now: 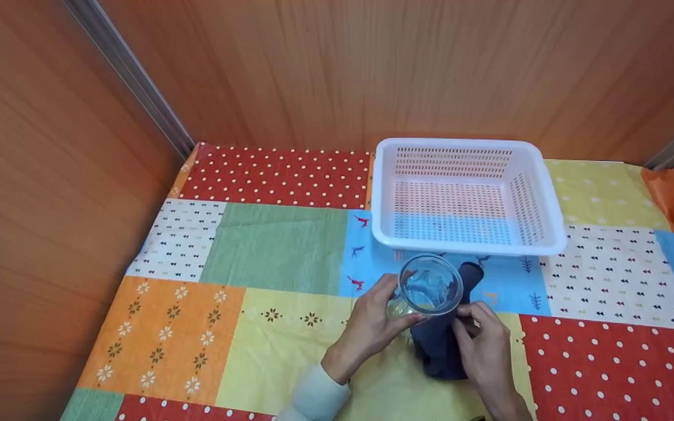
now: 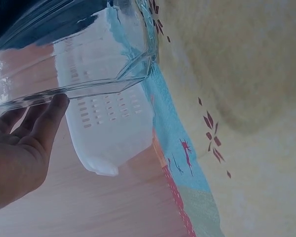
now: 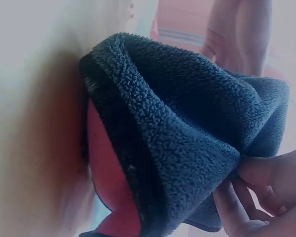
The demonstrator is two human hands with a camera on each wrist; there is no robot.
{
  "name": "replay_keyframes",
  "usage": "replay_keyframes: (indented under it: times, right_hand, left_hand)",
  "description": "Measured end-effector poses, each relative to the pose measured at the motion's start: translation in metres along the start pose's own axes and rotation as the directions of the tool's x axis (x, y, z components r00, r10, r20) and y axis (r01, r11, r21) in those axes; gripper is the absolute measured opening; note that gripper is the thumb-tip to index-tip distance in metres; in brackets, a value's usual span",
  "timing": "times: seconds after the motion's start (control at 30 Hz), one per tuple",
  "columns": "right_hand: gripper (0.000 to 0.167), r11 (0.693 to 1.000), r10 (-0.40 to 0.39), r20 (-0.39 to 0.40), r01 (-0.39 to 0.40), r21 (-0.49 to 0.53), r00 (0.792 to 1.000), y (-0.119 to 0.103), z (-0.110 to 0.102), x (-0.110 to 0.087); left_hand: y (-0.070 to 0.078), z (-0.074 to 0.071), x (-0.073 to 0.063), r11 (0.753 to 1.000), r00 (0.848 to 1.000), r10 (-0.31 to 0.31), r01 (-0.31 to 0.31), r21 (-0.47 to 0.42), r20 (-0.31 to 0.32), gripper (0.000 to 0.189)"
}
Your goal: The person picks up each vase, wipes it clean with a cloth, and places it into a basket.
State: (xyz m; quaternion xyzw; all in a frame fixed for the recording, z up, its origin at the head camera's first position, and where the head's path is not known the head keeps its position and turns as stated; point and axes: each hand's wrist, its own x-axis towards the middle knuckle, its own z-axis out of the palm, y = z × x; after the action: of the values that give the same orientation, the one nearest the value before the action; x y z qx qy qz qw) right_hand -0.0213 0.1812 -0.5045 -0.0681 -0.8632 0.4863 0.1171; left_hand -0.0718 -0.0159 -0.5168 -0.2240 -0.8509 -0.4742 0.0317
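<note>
My left hand (image 1: 367,323) grips a clear glass jar (image 1: 430,285) near its rim, fingers on the far side and thumb at the front. In the left wrist view, fingertips of that left hand (image 2: 27,148) press against the wall of the glass jar (image 2: 101,74). A dark blue-grey fleecy cloth (image 1: 439,345) hangs beside and below the jar, partly hidden by it. My right hand (image 1: 486,345) pinches this cloth between thumb and fingers. Up close in the right wrist view, the cloth (image 3: 187,128) is plush, folded, with a darker edge band.
A white perforated plastic basket (image 1: 468,248) stands just beyond the hands. Beneath everything lies a patchwork-print tablecloth (image 1: 284,245). Wood-grain panels (image 1: 337,70) rise at the back and at the left side.
</note>
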Motion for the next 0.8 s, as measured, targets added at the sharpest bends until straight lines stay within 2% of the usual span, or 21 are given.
replay_keyframes:
  times: [0.17, 0.43, 0.63, 0.8]
  right_hand:
    - [0.017, 0.997, 0.051, 0.031, -0.050, -0.053, 0.998, 0.013, 0.004, 0.000]
    - [0.015, 0.985, 0.083, 0.108, -0.066, -0.157, 0.991, 0.033, 0.009, 0.001]
    - [0.013, 0.986, 0.082, 0.111, -0.064, -0.157, 0.990, 0.027, 0.006, 0.000]
    - [0.013, 0.989, 0.104, 0.095, -0.093, -0.119, 0.990, 0.010, 0.000, 0.003]
  left_hand:
    - [0.000, -0.001, 0.001, 1.000, 1.000, 0.004, -0.004, 0.008, 0.005, 0.066]
    - [0.000, -0.001, 0.001, 1.000, 1.000, -0.010, 0.010, 0.006, 0.010, 0.069]
    - [-0.001, 0.000, 0.001, 1.000, 1.000, -0.015, 0.015, 0.007, 0.022, 0.068]
    - [-0.001, -0.001, 0.000, 1.000, 1.000, -0.002, 0.002, 0.002, 0.006, 0.066]
